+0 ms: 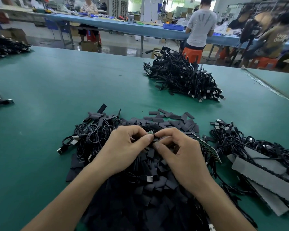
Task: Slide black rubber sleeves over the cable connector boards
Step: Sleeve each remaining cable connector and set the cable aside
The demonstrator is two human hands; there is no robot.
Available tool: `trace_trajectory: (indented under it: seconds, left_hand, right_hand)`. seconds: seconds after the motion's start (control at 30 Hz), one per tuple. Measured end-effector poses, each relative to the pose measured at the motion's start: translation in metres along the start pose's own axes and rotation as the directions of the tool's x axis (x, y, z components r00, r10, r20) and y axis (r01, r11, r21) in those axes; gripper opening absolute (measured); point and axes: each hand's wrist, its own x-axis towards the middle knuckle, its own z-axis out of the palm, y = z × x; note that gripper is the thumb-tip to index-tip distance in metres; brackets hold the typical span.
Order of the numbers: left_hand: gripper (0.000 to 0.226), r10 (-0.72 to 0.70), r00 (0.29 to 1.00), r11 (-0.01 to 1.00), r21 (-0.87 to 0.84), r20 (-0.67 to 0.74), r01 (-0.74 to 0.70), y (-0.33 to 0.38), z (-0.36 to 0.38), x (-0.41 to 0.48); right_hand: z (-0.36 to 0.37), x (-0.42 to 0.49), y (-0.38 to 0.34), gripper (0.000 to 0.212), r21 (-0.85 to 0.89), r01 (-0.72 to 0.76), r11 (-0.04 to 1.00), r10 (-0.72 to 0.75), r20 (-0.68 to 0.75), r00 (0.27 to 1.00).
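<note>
green table (pixel 73 90), orange stool (pixel 192 55), blue bin (pixel 173 26)

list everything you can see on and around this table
table: one, green, foreground
sleeves: one heap, black, front centre
cables: several heaps, black, rear centre, both sides
foam strips: about three, grey, front right
board strip: one, green, beside right hand
bench: one, blue, background
stools: few, orange, by bench
people: at least three, by bench
board: one, green, between fingertips
left hand: one, front centre, pinches board
right hand: one, front centre, pinches sleeve
</note>
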Motion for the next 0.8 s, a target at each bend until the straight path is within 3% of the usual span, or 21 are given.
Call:
trace_trajectory:
  seconds: [0.27,0.43,0.53,0.8]
  left_hand:
    - [0.020,-0.027,1.000,1.000,-0.013,-0.011,0.027,0.000,0.001,0.000]
    - [0.011,-0.040,0.999,0.998,-0.054,0.012,0.040,-0.005,-0.001,0.001]
    - [0.022,-0.070,0.997,0.994,-0.086,0.038,0.073,-0.007,-0.002,0.001]
    - [0.010,-0.091,0.995,0.986,-0.138,0.043,0.096,-0.006,-0.003,0.003]
  right_hand:
    - [-0.002,-0.001,-0.003,0.034,-0.207,0.112,0.972,-0.116,-0.006,0.993]
    - [-0.006,0.002,-0.002,0.031,-0.177,0.087,0.980,-0.101,-0.070,0.992]
    - [-0.011,0.005,0.001,0.031,-0.157,0.029,0.987,-0.046,-0.106,0.993]
    - [-0.020,0.008,0.008,0.029,-0.069,-0.031,0.997,0.025,-0.095,0.995]
